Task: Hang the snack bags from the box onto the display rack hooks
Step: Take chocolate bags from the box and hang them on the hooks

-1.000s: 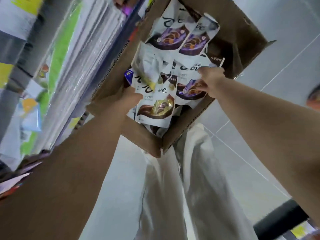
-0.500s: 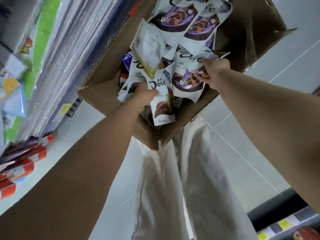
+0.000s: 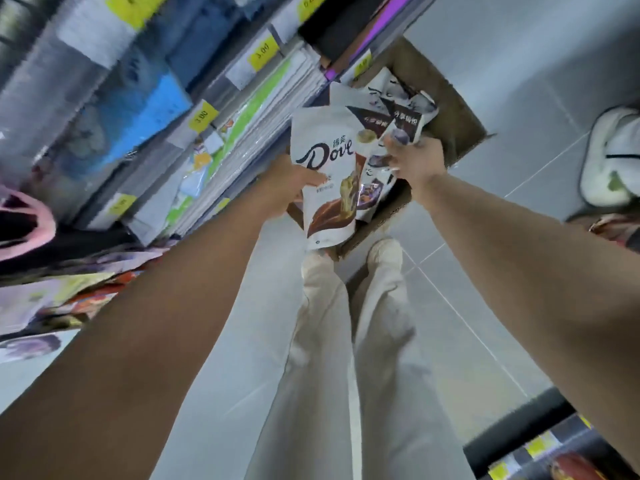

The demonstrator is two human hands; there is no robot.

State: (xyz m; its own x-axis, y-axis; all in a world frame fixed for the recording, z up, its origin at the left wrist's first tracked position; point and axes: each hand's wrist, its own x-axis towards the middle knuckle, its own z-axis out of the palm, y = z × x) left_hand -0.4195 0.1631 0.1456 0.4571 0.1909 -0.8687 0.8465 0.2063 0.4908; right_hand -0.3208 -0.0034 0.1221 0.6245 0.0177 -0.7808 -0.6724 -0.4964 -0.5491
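Grey floor tiles [image 3: 485,46] fill most of the view, seen from above in a shop aisle. On the left stands a long shelf unit [image 3: 138,116] full of flat packed goods, blurred. A second dark shelf [image 3: 519,424] shows in the lower right corner. The person's white trousers [image 3: 346,358] run down the middle, and both bare forearms reach forward over them.

Beyond the feet, a brown cardboard box [image 3: 446,109] lies open on the floor, close against the base of the left shelf unit. Several white snack bags [image 3: 367,95] lie inside it in a loose pile.

At the right edge a white shoe [image 3: 613,157] of another person stands on the tiles, well apart from the box.

One white Dove bag [image 3: 325,174] is held up above the near end of the box. The left hand [image 3: 287,188] grips it at its left edge, with the thumb on the front. Just beside it, the right hand [image 3: 415,161] holds a small bunch of purple-printed bags [image 3: 372,192], fingers curled round them. How many are in this bunch I cannot tell. The two hands are near each other, and their bags overlap.

Small yellow price tags [image 3: 203,116] sit along the shelf edges.
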